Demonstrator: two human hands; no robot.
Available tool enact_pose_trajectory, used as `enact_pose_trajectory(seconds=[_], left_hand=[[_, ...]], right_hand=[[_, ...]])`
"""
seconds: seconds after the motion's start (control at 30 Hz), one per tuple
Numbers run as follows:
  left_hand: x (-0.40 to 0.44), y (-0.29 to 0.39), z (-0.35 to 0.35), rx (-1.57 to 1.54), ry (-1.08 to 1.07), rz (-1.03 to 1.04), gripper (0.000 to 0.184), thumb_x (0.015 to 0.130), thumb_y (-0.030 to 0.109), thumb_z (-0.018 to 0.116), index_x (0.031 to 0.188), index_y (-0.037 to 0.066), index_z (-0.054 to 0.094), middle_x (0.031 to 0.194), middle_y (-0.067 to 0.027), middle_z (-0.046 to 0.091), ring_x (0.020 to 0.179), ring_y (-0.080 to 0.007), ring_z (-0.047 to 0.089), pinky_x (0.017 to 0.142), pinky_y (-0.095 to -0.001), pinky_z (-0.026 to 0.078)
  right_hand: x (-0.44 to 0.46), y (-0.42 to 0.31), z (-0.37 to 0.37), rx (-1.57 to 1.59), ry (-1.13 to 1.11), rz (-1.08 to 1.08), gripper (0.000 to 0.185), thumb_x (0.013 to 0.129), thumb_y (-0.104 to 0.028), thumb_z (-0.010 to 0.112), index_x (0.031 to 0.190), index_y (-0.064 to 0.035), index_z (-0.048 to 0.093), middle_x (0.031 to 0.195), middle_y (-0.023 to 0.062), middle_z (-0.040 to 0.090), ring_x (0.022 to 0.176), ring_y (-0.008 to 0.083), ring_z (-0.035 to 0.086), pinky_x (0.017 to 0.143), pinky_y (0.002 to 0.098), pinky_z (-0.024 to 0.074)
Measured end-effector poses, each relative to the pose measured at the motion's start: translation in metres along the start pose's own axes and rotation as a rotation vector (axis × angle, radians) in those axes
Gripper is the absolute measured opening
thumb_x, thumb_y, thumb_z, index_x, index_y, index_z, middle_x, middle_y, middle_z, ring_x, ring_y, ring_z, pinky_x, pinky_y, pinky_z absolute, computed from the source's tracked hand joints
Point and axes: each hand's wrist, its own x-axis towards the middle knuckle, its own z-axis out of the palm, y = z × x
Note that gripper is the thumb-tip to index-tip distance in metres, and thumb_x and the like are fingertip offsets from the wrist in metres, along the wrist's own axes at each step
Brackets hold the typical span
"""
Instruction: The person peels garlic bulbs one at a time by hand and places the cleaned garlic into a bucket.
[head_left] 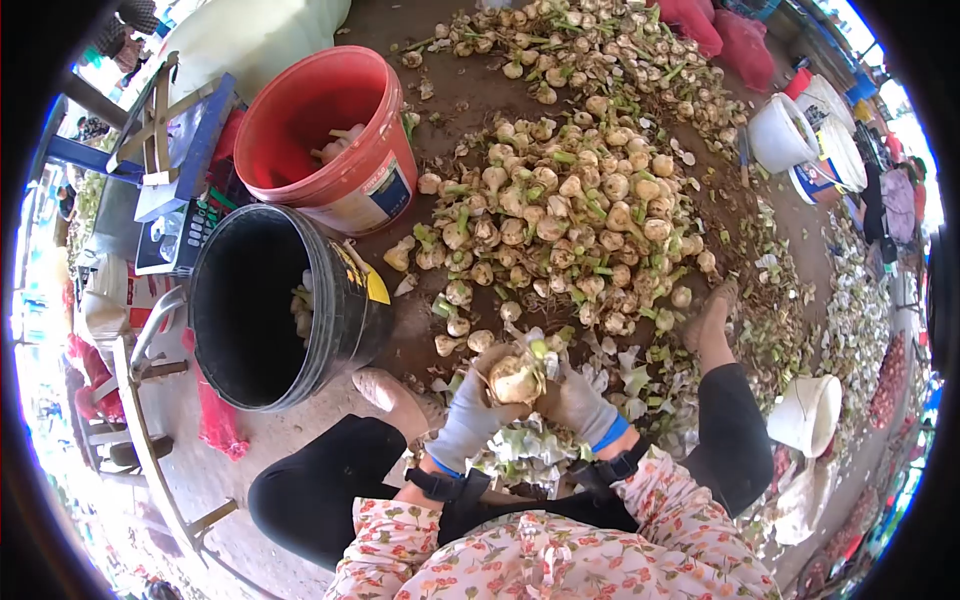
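A garlic bulb [516,380] with a short green stem stub sits between my two gloved hands, low in front of my body. My left hand [470,408], in a grey glove, wraps round the bulb from the left. On the other side my right hand [578,402], gloved too, has its fingers closed against the bulb near the stem; its fingertips are partly hidden. Peeled skins [535,450] lie beneath, between my legs. Just beyond the hands spreads a big heap of garlic bulbs [570,200] with dry roots and cut stems.
To the left stand a black bucket [345,330] and a red bucket [340,212], each with some garlic inside. A blue scale [185,150] is beside them. White buckets [783,135] stand far right, and a white pail [805,415] lies tipped nearer. A second garlic heap [600,45] lies behind.
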Motion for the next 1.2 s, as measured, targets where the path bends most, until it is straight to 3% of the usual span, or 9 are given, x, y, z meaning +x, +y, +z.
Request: enact_pose_trajectory(seconds=[0.1, 0.2, 0.33, 0.47, 0.53, 0.9, 1.0, 1.13, 1.2], left_hand=[[-0.007, 0.016, 0.004, -0.503, 0.045, -0.199, 0.078, 0.063, -0.006, 0.074, 0.130, 0.003, 0.036, 0.123, -0.0100, 0.048, 0.112, -0.0187, 0.050, 0.095, -0.0317, 0.043], [-0.010, 0.024, 0.001, -0.321, 0.042, -0.180, 0.077, 0.063, -0.005, 0.074, 0.130, 0.003, 0.037, 0.120, -0.0092, 0.049, 0.111, -0.0182, 0.050, 0.095, -0.0300, 0.042], [-0.017, 0.034, 0.008, -0.093, 0.014, -0.089, 0.077, 0.060, 0.003, 0.078, 0.127, 0.003, 0.043, 0.118, -0.0106, 0.048, 0.110, -0.0205, 0.049, 0.095, -0.0308, 0.040], [-0.020, 0.041, 0.013, 0.238, 0.003, 0.031, 0.077, 0.054, 0.012, 0.083, 0.122, 0.000, 0.050, 0.115, -0.0128, 0.047, 0.109, -0.0235, 0.049, 0.096, -0.0329, 0.039], [-0.022, 0.045, 0.011, 0.262, -0.011, 0.024, 0.079, 0.053, 0.011, 0.083, 0.123, 0.000, 0.049, 0.116, -0.0127, 0.048, 0.109, -0.0232, 0.050, 0.096, -0.0324, 0.040], [-0.027, 0.051, 0.008, -0.375, -0.120, -0.234, 0.080, 0.064, 0.011, 0.079, 0.133, 0.001, 0.040, 0.124, -0.0103, 0.051, 0.110, -0.0196, 0.053, 0.092, -0.0313, 0.045], [-0.030, 0.047, 0.010, -0.761, -0.157, -0.326, 0.076, 0.072, 0.031, 0.074, 0.134, 0.003, 0.039, 0.120, -0.0102, 0.055, 0.104, -0.0204, 0.056, 0.084, -0.0300, 0.049], [-0.026, 0.040, 0.008, -0.942, -0.251, -0.434, 0.079, 0.075, 0.056, 0.064, 0.132, 0.006, 0.042, 0.114, -0.0077, 0.057, 0.093, -0.0182, 0.058, 0.070, -0.0252, 0.049], [-0.027, 0.065, 0.028, -0.862, -0.012, -0.464, 0.068, 0.079, 0.057, 0.058, 0.126, 0.009, 0.048, 0.103, -0.0053, 0.060, 0.080, -0.0152, 0.058, 0.054, -0.0236, 0.044]], right_hand=[[-0.023, 0.015, 0.005, -1.937, 0.342, -0.919, 0.028, 0.093, -0.016, 0.049, 0.115, -0.0005, 0.057, 0.103, 0.0081, 0.061, 0.077, 0.0129, 0.061, 0.067, 0.0246, 0.0485], [-0.032, 0.005, -0.004, -2.006, 0.052, -1.111, 0.029, 0.090, -0.012, 0.054, 0.117, 0.0006, 0.053, 0.098, 0.0078, 0.060, 0.073, 0.0102, 0.057, 0.058, 0.0229, 0.0459], [-0.048, 0.036, 0.018, -1.671, -0.254, -0.901, 0.058, 0.084, -0.027, 0.066, 0.130, -0.0011, 0.040, 0.112, 0.0025, 0.053, 0.090, 0.0079, 0.051, 0.076, 0.0218, 0.0437], [-0.039, 0.051, 0.027, -2.133, 0.051, -1.191, 0.046, 0.084, -0.035, 0.066, 0.108, 0.0018, 0.054, 0.085, 0.0075, 0.057, 0.076, 0.0139, 0.054, 0.065, 0.0283, 0.0452], [-0.038, 0.052, 0.026, -2.052, -0.063, -1.201, 0.037, 0.086, -0.029, 0.063, 0.105, 0.0025, 0.056, 0.086, 0.0080, 0.061, 0.078, 0.0136, 0.055, 0.071, 0.0282, 0.0461], [-0.065, 0.062, 0.036, -1.949, -0.152, -0.918, 0.027, 0.087, -0.013, 0.061, 0.111, 0.0005, 0.056, 0.091, 0.0061, 0.063, 0.082, 0.0110, 0.056, 0.075, 0.0274, 0.0460], [-0.059, 0.050, 0.031, -2.371, -0.349, -1.482, 0.028, 0.087, -0.012, 0.061, 0.112, 0.0004, 0.056, 0.096, 0.0041, 0.064, 0.085, 0.0083, 0.054, 0.077, 0.0264, 0.0455], [-0.052, 0.064, 0.030, -1.979, -0.158, -1.155, 0.028, 0.086, -0.012, 0.061, 0.110, 0.0000, 0.057, 0.097, 0.0069, 0.064, 0.086, 0.0127, 0.057, 0.078, 0.0267, 0.0454], [-0.053, 0.077, 0.033, -1.794, -0.051, -0.974, 0.027, 0.085, -0.012, 0.061, 0.109, -0.0004, 0.058, 0.096, 0.0094, 0.064, 0.085, 0.0167, 0.059, 0.077, 0.0278, 0.0460]])
